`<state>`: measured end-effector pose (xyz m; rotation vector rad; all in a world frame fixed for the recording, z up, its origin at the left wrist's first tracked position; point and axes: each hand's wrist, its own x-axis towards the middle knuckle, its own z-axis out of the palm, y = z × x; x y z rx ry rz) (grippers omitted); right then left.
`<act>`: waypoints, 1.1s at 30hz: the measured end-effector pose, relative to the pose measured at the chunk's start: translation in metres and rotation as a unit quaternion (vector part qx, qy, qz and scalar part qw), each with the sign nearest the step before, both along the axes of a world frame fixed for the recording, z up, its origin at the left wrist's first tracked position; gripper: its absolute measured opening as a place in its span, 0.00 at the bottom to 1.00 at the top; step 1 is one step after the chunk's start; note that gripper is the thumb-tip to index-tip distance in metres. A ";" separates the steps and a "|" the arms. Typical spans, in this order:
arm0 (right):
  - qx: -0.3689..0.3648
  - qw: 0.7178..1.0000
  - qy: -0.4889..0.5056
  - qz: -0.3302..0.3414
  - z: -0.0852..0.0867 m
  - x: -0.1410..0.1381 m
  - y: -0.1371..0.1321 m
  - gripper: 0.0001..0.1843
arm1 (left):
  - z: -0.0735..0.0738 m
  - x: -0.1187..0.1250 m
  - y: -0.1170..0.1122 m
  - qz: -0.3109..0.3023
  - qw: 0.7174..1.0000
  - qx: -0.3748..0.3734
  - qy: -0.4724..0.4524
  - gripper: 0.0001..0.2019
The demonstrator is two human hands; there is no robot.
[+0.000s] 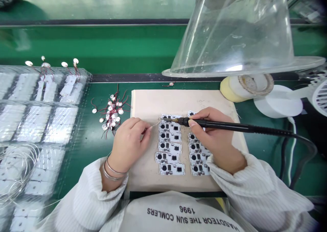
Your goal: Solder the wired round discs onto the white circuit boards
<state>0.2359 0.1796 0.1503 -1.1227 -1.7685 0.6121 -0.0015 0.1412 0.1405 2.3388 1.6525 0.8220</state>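
Observation:
My right hand (216, 136) grips a black soldering iron (230, 126) like a pen, its tip at the top board of the left column. My left hand (129, 140) is closed in a pinch on a thin solder wire (155, 124) that points toward the iron's tip. Two columns of small white circuit boards (170, 147) lie on a beige work board (150, 104); my right hand partly covers the right column.
A pile of small metal discs with red wires (112, 114) lies left of the beige board. Clear plastic trays (35, 123) of boards fill the left. A transparent fume hood (237, 34), tape rolls (246, 86) and a black cable (298, 140) are at right.

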 end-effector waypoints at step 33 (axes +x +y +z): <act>0.132 0.985 -0.100 0.049 0.005 -0.007 -0.005 0.03 | -0.001 0.000 0.002 -0.002 1.000 -0.007 0.012 0.07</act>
